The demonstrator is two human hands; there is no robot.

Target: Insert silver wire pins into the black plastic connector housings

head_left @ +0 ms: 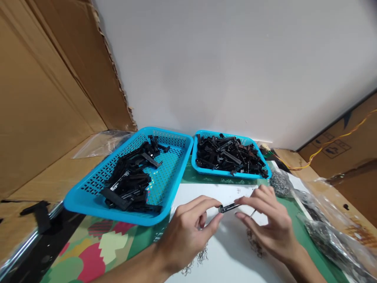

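Observation:
My left hand (188, 228) and my right hand (268, 222) meet over a white sheet (232, 251) on the table. Between their fingertips they pinch a small black plastic part (229, 207), the left hand at its left end, the right hand at its right end. A thin metal piece (252, 213) pokes out under my right fingers. Small heaps of tiny metal springs (255, 243) lie on the sheet below the hands.
Two blue perforated trays, the left tray (88, 198) and the right tray (203, 169), hold several black plastic parts. Clear bags of metal parts (330, 236) lie at the right. Cardboard (44, 98) stands at the left, a white wall behind.

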